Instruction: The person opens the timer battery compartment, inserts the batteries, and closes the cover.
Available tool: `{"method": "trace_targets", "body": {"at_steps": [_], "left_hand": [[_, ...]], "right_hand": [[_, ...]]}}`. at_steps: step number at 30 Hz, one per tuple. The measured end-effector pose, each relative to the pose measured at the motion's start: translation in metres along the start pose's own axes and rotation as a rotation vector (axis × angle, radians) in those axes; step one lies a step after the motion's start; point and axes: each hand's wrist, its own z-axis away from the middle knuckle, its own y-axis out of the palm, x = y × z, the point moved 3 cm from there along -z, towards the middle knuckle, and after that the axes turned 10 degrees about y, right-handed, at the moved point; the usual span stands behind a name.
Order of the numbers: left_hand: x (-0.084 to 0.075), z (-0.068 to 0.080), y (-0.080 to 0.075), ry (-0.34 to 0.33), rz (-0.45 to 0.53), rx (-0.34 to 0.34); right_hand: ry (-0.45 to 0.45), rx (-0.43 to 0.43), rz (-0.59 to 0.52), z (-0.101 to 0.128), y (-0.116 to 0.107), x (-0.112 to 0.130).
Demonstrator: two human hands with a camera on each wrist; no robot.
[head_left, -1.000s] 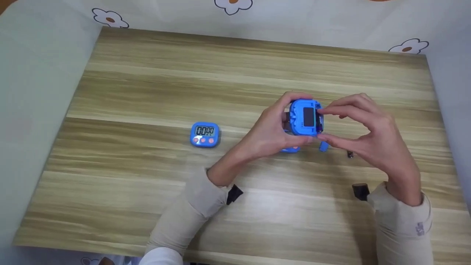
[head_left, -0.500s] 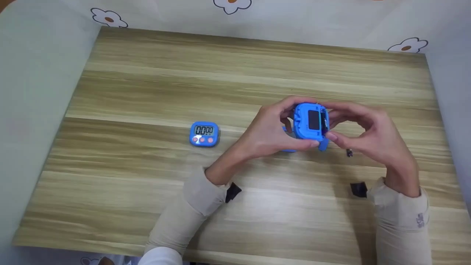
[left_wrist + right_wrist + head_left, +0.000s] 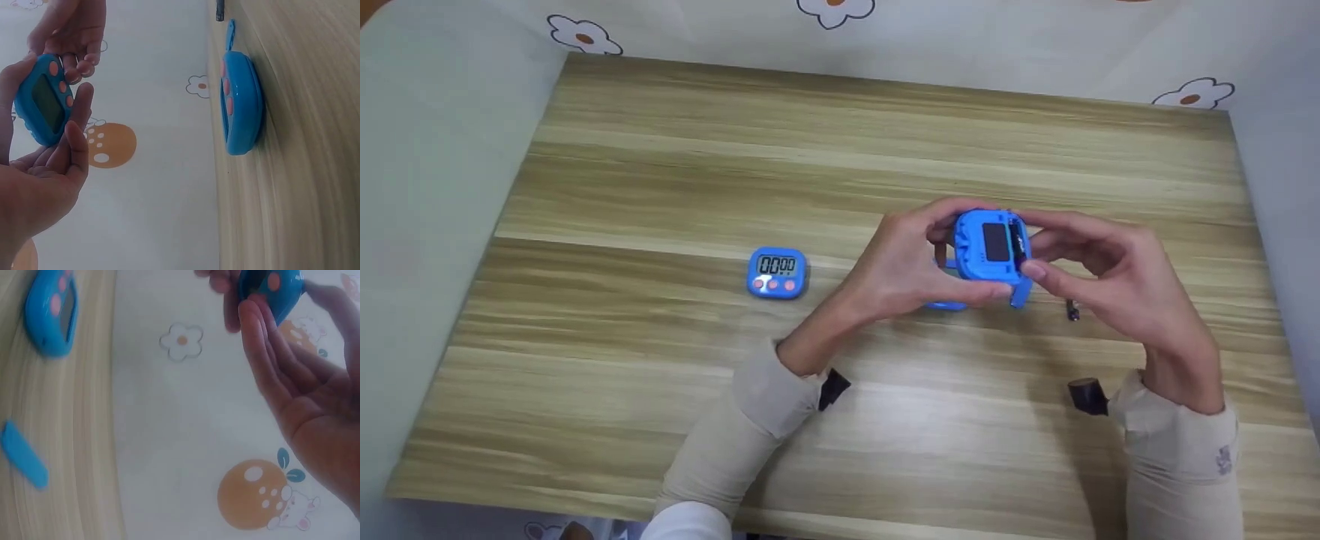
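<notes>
My left hand [image 3: 904,266] grips a blue timer [image 3: 988,247] above the table, its back turned up toward me. My right hand [image 3: 1099,274] pinches the timer's right edge, thumb below and index finger on top, at an open dark slot. In the left wrist view the held timer [image 3: 42,101] shows its screen and pink buttons, with my left hand [image 3: 45,185] cupping it and right fingers [image 3: 73,34] meeting it from above. In the right wrist view my right hand [image 3: 292,382] touches the timer [image 3: 270,287] at the top.
A second blue timer [image 3: 778,271] reading 00:00 lies to the left on the wooden table [image 3: 660,150]. Another blue timer [image 3: 949,304] lies under my left hand, with a loose blue cover [image 3: 1020,296] and a small dark piece [image 3: 1072,311] beside it. Flower-patterned walls surround the table.
Both hands and the held timer have sunk slightly toward the table. My right fingers, spread a second ago, have closed in on the timer's right edge.
</notes>
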Motion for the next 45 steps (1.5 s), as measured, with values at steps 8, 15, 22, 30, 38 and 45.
{"method": "trace_targets", "body": {"at_steps": [8,15,22,30,38,45], "left_hand": [[-0.001,0.001,-0.002,0.050,-0.044,-0.012],[-0.004,-0.001,-0.001,0.051,-0.110,-0.001],[-0.005,-0.006,-0.003,0.023,-0.093,-0.028],[-0.005,-0.013,0.004,0.036,-0.087,0.006],[-0.003,-0.014,0.007,0.009,-0.100,0.021],[-0.002,-0.014,0.009,0.014,-0.108,0.024]], "right_hand": [[0.145,0.002,-0.040,0.000,0.003,0.007],[0.167,-0.046,0.027,-0.009,0.005,0.003],[0.138,-0.102,0.187,-0.016,-0.017,-0.024],[0.259,-0.085,0.649,0.002,-0.024,-0.077],[0.281,-0.017,0.809,0.006,-0.011,-0.093],[0.285,-0.001,0.810,0.004,-0.010,-0.096]]}}
